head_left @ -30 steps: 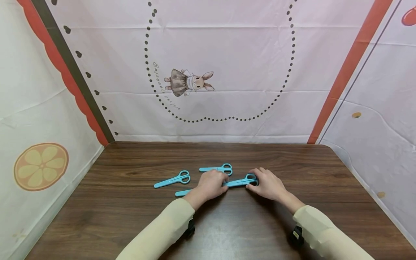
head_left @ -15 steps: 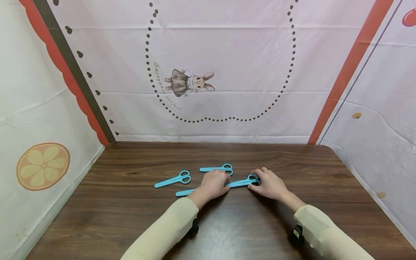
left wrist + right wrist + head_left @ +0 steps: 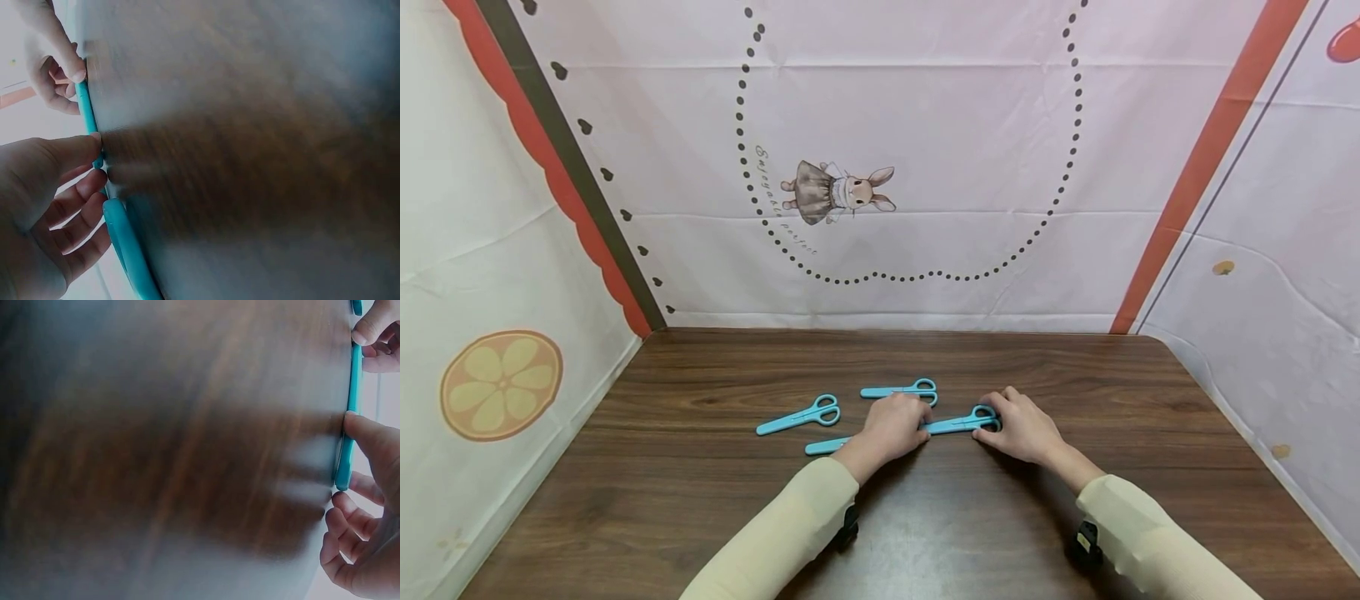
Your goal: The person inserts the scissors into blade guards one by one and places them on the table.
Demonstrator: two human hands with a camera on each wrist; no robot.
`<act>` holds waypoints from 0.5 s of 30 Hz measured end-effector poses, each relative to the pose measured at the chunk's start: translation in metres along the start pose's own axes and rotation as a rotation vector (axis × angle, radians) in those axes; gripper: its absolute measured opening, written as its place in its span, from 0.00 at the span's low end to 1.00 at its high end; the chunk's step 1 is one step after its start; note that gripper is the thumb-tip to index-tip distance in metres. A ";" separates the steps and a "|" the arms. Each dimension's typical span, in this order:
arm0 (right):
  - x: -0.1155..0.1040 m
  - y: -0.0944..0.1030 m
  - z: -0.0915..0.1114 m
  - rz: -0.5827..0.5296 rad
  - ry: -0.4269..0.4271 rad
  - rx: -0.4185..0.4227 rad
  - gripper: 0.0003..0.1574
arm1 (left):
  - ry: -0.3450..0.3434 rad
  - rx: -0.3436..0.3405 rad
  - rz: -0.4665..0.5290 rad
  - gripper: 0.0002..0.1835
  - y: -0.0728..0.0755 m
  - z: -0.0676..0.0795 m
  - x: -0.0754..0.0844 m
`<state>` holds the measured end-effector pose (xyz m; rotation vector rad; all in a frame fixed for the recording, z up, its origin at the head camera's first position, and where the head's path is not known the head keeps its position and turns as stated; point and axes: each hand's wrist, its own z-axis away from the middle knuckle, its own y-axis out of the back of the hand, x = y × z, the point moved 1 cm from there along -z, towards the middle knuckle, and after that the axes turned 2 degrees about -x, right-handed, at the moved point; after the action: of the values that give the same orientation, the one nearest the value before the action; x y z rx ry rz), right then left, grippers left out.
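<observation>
Between the hands lies a pair of light blue scissors [image 3: 951,425], handle loops to the right. My left hand [image 3: 893,423] pinches its blade end; in the left wrist view the thumb [image 3: 78,152] presses on the edge of the blue blade part [image 3: 87,109]. At the handle loops, my right hand [image 3: 1021,425] holds with thumb and fingers on either side, also seen in the right wrist view beside the handle [image 3: 344,465]. A second pair of scissors [image 3: 826,447] is partly hidden under the left hand and wrist.
Another pair of light blue scissors [image 3: 797,416] lies to the left on the brown wooden table [image 3: 625,500]. One more pair of scissors [image 3: 887,391] lies behind the left hand. A printed cloth [image 3: 962,167] hangs behind the table's far edge.
Over the second, the left hand shifts slightly right, and the right hand and held scissors move a little the same way. In the last half second hardly anything moves.
</observation>
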<state>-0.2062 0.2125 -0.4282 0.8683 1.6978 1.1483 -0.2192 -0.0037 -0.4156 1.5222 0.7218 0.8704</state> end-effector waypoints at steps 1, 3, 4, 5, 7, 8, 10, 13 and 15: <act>0.000 0.000 0.000 0.003 0.004 0.004 0.27 | -0.001 0.001 -0.002 0.08 0.000 0.000 0.000; -0.001 0.001 0.001 0.007 0.007 0.007 0.28 | -0.004 0.001 -0.003 0.08 0.000 0.000 0.000; -0.001 0.001 0.001 0.009 0.008 0.009 0.28 | -0.005 0.000 -0.003 0.08 -0.001 0.000 0.000; -0.002 0.002 0.001 0.012 0.010 0.012 0.28 | -0.007 0.000 -0.003 0.08 -0.001 0.001 0.000; -0.002 0.002 0.001 0.015 0.011 0.011 0.28 | -0.011 0.000 -0.006 0.08 -0.001 0.001 0.000; -0.002 0.002 0.001 0.018 0.009 0.009 0.29 | -0.012 0.001 -0.004 0.08 -0.001 0.001 0.000; -0.002 0.002 0.001 0.024 0.008 0.008 0.30 | -0.016 0.002 -0.006 0.08 -0.001 0.001 0.000; -0.002 0.002 0.001 0.023 0.005 0.013 0.31 | -0.019 0.005 -0.007 0.08 -0.001 0.001 -0.001; -0.003 0.002 0.001 0.016 -0.002 0.018 0.32 | -0.020 0.003 -0.007 0.08 -0.001 0.002 -0.001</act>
<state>-0.2039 0.2112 -0.4258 0.8955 1.7048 1.1434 -0.2185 -0.0057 -0.4167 1.5289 0.7134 0.8479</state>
